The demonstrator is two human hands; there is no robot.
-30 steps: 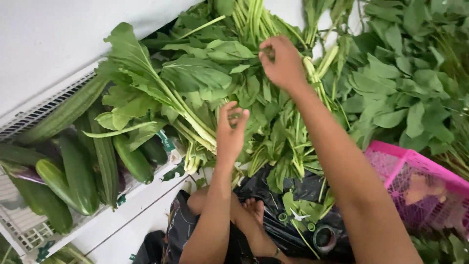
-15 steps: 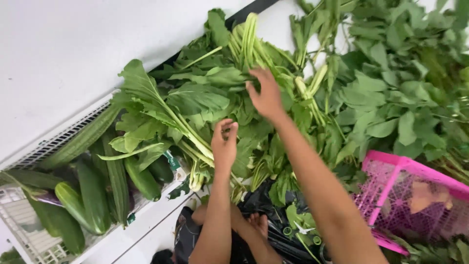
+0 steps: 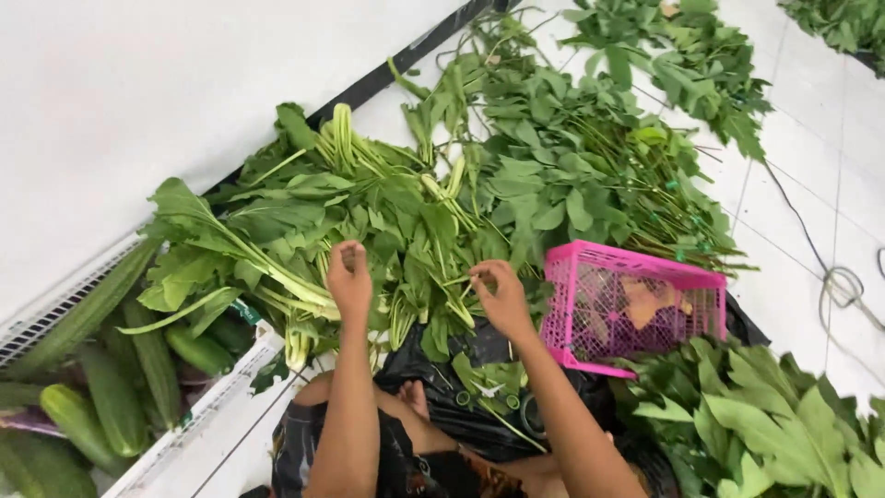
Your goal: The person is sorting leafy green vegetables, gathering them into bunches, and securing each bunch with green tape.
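While the left hand (image 3: 350,277) pinches the long-stemmed leafy green stalks (image 3: 369,221) heaped mid-scene and the right hand (image 3: 502,297) grips one pale stem (image 3: 458,286), most greens lie unsorted, and the pink plastic lattice basket (image 3: 636,309) at right holds little.

greens (image 3: 387,221) crowd front, pink basket (image 3: 627,304) right

Pink crate (image 3: 636,309) on black bag (image 3: 461,355); cucumbers (image 3: 111,397) in white tray (image 3: 207,406); cable (image 3: 834,277) on tiled floor (image 3: 793,221).
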